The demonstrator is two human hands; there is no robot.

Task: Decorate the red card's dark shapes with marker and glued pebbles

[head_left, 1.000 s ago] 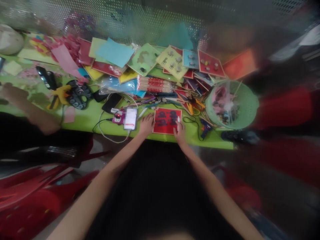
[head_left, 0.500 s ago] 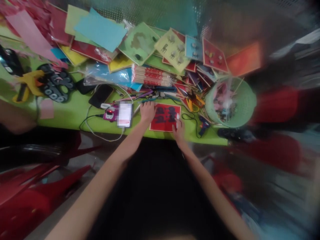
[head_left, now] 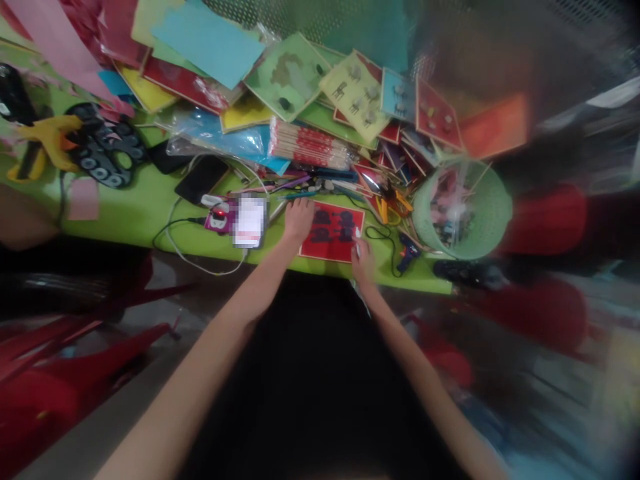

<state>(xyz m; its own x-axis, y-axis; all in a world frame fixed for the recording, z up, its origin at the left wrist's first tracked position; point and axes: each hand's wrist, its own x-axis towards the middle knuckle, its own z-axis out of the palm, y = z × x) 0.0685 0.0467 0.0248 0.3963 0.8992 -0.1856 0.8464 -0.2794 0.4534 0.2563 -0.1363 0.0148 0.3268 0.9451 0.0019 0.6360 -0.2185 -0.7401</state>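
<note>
Mid-frame, right hand (head_left: 364, 260) fingers pinch a slim white pen (head_left: 357, 234); left hand (head_left: 299, 220) — finger spread unclear — might slip, skewing the square red card (head_left: 327, 251).

We're pretty sure this is a craft workspace, though we honestly can't tell if it's somebody's home or a small workshop. Check the bright green table (head_left: 125, 217): we've got a yellow glue gun (head_left: 63, 141) and a blue glue gun (head_left: 409, 249), an orange-handled tool (head_left: 385, 208), a bagged bundle of wooden sticks (head_left: 310, 144), and a pale green basket (head_left: 493, 217) full of scraps. We also spot a heap of coloured cards (head_left: 285, 80), some with little chair shapes, plus red seats (head_left: 547, 220) around it.
</note>
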